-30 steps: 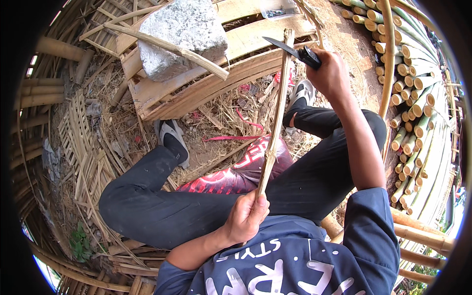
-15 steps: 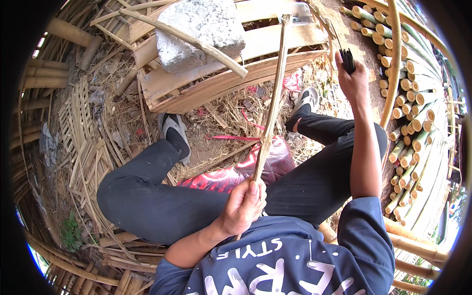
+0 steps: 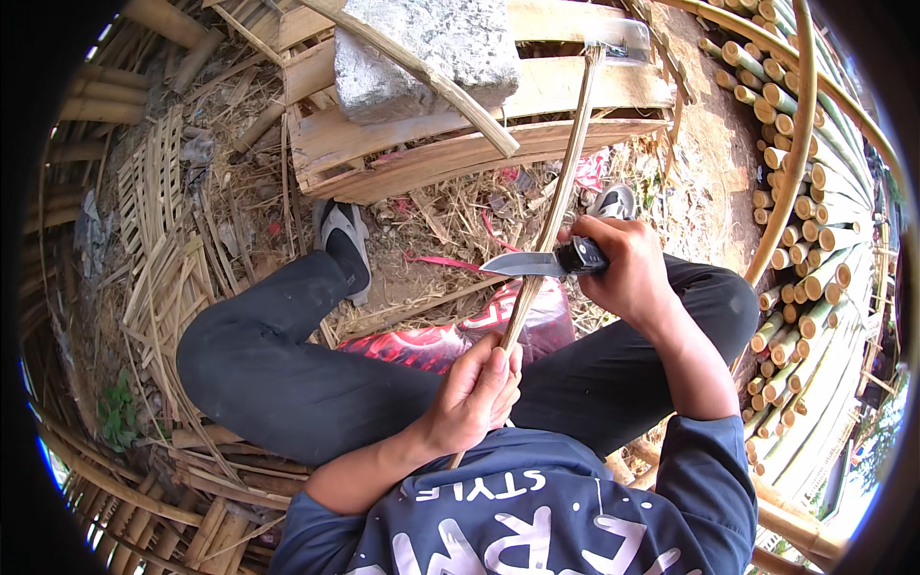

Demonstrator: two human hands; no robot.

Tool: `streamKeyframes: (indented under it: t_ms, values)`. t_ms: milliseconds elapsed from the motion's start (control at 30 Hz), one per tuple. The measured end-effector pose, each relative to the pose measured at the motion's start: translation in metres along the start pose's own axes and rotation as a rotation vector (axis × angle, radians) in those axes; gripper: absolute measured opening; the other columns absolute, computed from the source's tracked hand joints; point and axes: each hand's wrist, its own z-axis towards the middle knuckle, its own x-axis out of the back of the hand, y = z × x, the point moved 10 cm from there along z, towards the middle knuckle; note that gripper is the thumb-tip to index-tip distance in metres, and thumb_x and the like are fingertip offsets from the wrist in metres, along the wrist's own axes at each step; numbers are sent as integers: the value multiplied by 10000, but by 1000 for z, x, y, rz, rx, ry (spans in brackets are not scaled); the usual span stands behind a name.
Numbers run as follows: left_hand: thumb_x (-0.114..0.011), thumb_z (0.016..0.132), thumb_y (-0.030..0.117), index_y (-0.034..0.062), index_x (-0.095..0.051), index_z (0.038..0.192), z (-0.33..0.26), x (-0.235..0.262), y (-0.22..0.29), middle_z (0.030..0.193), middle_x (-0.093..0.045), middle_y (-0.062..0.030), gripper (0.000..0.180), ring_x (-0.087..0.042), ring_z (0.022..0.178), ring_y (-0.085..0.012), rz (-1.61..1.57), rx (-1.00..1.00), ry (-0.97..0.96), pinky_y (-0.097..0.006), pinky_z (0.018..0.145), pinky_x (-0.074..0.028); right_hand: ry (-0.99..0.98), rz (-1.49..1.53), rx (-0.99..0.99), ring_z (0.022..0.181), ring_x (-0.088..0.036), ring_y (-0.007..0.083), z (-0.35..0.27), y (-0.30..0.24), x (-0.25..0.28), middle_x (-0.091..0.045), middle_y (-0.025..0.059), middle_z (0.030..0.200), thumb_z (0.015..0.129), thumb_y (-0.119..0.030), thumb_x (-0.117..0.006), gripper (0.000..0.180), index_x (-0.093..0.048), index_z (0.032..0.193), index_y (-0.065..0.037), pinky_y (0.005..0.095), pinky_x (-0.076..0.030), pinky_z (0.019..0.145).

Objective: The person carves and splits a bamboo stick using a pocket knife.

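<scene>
A long, rough bamboo strip slants from my lap up to the wooden slat bench, where its far end rests. Near its lower end, my left hand is closed round it. My right hand grips the black handle of a knife. The blade lies across the strip a little above my left hand, its point toward the left. Whether the edge bites into the bamboo I cannot tell.
On the bench sit a grey stone block and a loose bamboo stick. A red plastic sack lies between my legs among shavings. Cut bamboo poles are stacked at right; woven bamboo pieces lie at left.
My right hand has swung the knife down and left from the far right, and its blade now crosses the strip. My left hand keeps its hold; the view has shifted slightly.
</scene>
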Motion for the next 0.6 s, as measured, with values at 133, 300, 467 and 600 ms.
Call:
streamKeyframes:
  t_ms: [133, 300, 467, 600]
  values:
    - [-383, 1098, 352, 89, -451, 1012, 0, -3, -3, 645, -335, 56, 285, -296, 467, -25, -34, 30, 9, -205, 427, -256, -26, -53, -42, 595, -629, 338, -1, 3, -3, -608, 123, 650, 792, -80, -725, 145, -588, 756, -46, 428, -458, 527]
    - [-379, 1104, 305, 47, -473, 978, -2, 3, 5, 623, -330, 59, 302, -304, 488, -16, 227, -45, 123, -215, 454, -253, 45, -148, -26, 571, -602, 344, -1, 6, 0, -578, 115, 626, 817, -104, -722, 160, -583, 752, -59, 435, -444, 512]
    - [-385, 1103, 271, 42, -475, 965, -5, 7, 9, 614, -343, 53, 282, -317, 493, -19, 336, -93, 168, -223, 458, -250, 106, -192, -1, 557, -588, 341, 2, 5, 2, -558, 113, 616, 803, -109, -733, 201, -551, 730, -65, 444, -436, 506]
    - [-391, 1101, 255, 39, -488, 950, -8, 7, 11, 619, -380, 37, 280, -351, 508, -31, 431, -101, 180, -238, 470, -282, 81, -186, 10, 608, -663, 309, 1, 9, 6, -645, 92, 669, 739, -149, -750, 165, -688, 886, -106, 430, -504, 553]
